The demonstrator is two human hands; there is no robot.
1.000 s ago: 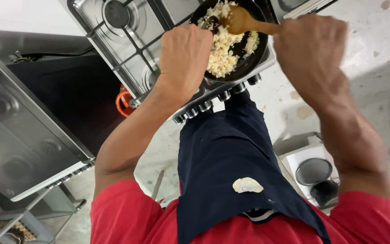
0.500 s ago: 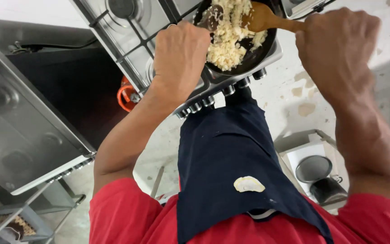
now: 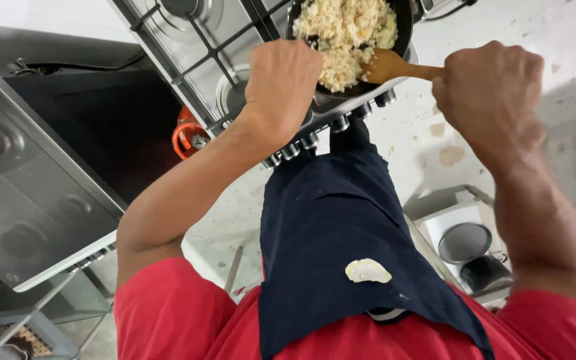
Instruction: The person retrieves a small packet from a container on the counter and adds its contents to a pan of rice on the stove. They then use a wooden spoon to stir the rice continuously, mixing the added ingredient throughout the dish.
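- Left hand (image 3: 281, 83): fingers curled tight into a fist at the near edge of the black pan (image 3: 405, 27). They seem to grip the pan handle, but the handle itself is hidden under the hand.
- Right hand (image 3: 491, 93): fingers wrapped shut around the handle of a wooden spatula (image 3: 395, 67). The handle runs out from the thumb side towards the pan.
- Spatula blade is just past the right fingers, dug into the near rim of the rice (image 3: 345, 30), touching it.
- Rice: pale, clumpy, with yellowish bits. It fills most of the pan and sits between the two fists, slightly beyond both.
- Pan sits on the steel gas stove (image 3: 188, 47), on the burner grate just beyond the left fingers. A row of black knobs (image 3: 315, 137) runs right below the left wrist.
- Free burner (image 3: 181, 7) well off to the outer side of the left fingers.
- Orange gas cylinder top (image 3: 188, 133) on the floor below the stove, under the left forearm.
- Dark blue apron (image 3: 341, 233) over a red shirt (image 3: 168, 313), well back from both hands; a pale smear (image 3: 368, 271) on the apron.
- Below the right forearm: a grey round dish (image 3: 465, 241) and a black pot (image 3: 485, 272) just beside each other on a low shelf.
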